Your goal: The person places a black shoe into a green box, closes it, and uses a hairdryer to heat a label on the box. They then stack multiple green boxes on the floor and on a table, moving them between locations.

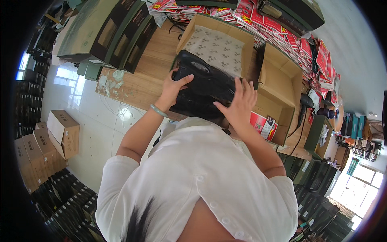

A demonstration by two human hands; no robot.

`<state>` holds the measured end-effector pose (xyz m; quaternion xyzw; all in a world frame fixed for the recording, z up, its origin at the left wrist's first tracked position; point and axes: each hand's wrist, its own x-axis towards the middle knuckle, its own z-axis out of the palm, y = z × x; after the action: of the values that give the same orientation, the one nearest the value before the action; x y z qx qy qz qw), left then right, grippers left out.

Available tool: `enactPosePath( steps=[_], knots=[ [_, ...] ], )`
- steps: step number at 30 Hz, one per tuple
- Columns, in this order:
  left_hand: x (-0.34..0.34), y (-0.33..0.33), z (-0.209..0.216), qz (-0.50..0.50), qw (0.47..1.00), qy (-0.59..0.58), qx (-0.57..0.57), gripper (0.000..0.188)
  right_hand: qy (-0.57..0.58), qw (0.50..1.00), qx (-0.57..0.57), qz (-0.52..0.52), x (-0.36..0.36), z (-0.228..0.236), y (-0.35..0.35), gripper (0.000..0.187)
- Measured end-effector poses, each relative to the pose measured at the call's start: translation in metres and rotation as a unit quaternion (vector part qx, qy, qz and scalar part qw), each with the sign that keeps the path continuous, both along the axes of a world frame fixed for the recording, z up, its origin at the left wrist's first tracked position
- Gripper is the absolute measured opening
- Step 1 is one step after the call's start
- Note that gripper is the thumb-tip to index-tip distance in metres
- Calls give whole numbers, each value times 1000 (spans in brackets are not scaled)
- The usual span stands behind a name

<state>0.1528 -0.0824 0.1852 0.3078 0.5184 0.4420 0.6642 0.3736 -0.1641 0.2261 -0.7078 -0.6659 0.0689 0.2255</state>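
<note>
A pair of glossy black boots (pixel 205 82), as far as their shape shows, lies across in front of me above the table edge, with a furry fringe at the right end. My left hand (pixel 176 86) is closed round their left end, thumb on top and fingers partly hidden behind. At the right end my right hand (pixel 241 101) grips them with fingers on the far side and thumb on the near side. Just beyond them is an open cardboard box (pixel 189 34), lined with patterned white paper (pixel 217 46).
To the right stands a second open box (pixel 284 76) with red packets (pixel 258 121). Beside it is a black hair dryer (pixel 306 101) with a cord. Red packets (pixel 278 34) pile up at the back. Green boxes (pixel 109 36) are stacked left; cartons (pixel 64 133) stand on the floor.
</note>
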Motion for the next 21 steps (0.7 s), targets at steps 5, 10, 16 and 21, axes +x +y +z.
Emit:
enactPosePath(
  steps=[5,10,16,21],
  knots=[
    [6,4,-7,-32,999,5,-8,80,-115,989,-53,80,10,-42,41,117],
    [-10,-5,-58,50,985,-155,-59,59,-83,990,-78,83,21,-49,55,91],
    [-24,-69,-82,-236,695,588,340,49,-59,990,-89,91,19,-60,69,82],
    [-38,-78,-100,-232,683,553,418,22,-86,985,-96,118,2,-65,82,82]
  ],
)
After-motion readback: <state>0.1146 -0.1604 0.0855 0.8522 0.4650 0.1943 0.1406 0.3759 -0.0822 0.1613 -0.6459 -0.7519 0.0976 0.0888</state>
